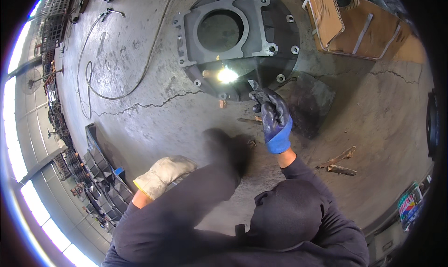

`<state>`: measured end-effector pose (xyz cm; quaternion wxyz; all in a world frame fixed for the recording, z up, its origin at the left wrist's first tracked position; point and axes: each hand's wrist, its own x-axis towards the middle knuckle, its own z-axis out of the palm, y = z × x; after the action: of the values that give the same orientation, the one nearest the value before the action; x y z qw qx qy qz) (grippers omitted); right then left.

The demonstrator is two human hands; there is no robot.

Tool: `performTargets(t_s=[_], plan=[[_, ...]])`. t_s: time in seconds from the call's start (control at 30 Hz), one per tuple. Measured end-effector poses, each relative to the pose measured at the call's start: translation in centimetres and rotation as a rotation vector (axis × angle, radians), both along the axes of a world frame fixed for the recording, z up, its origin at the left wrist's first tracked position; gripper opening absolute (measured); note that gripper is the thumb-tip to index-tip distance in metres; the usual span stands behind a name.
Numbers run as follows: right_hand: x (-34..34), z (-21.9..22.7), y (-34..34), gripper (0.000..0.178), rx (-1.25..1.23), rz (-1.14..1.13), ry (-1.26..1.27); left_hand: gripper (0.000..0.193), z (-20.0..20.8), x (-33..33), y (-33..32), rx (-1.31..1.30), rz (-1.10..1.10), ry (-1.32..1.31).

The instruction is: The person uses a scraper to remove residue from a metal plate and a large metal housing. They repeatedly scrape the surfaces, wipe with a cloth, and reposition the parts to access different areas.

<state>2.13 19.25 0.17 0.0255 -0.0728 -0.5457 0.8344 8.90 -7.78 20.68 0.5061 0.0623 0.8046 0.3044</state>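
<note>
My right hand (275,116), in a black-coated blue glove, is closed on a thin flat metal piece (253,84); its full shape is hidden by the fingers. The piece's tip is at the near edge of a large round grey metal housing (193,33), which has a big central opening and bolt holes around its rim. A dazzling white light (227,74) glares on the housing's near side, and its source is washed out. My left hand (165,173), in a cream work glove, is beside my bent leg. Its fingers are mostly hidden.
A torn cardboard box (359,31) stands at far right. A dark flat sheet (308,103) and broken wood pieces (342,163) lie on the cracked concrete floor. A hose (140,82) curls at left, near stacked dark metal parts (105,173).
</note>
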Motion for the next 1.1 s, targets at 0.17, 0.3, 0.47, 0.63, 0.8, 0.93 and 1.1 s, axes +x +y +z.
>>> performTargets(t_s=[0.17,0.3,0.47,0.63,0.8,0.93,1.1], plan=[[0.1,1.8,1.6,0.036,-0.078,0.155,-0.192,0.028,-0.7,0.3,-0.3,-0.070,0.106,-0.073],[0.3,2.1,2.2,0.036,-0.098,0.173,-0.205,0.024,-1.6,0.5,0.2,-0.217,0.673,-0.337],[1.8,1.3,3.6,0.028,0.103,0.196,-0.222,0.029,-1.8,-0.5,1.2,-0.276,1.077,-0.392],[3.3,1.6,6.4,0.025,0.396,0.245,-0.156,0.036,-1.9,-1.5,1.7,-0.244,1.012,-0.321],[3.6,2.3,10.1,0.021,0.309,0.084,-0.226,0.039,-2.4,-1.9,2.3,-0.210,0.948,-0.285],[4.4,1.6,13.5,0.021,0.306,-0.137,-0.238,0.042,-2.3,-2.6,2.7,-0.254,0.875,-0.299],[6.5,-1.1,17.9,0.031,0.306,-0.233,-0.286,0.040,-2.6,-2.8,3.2,-0.202,0.868,-0.360]])
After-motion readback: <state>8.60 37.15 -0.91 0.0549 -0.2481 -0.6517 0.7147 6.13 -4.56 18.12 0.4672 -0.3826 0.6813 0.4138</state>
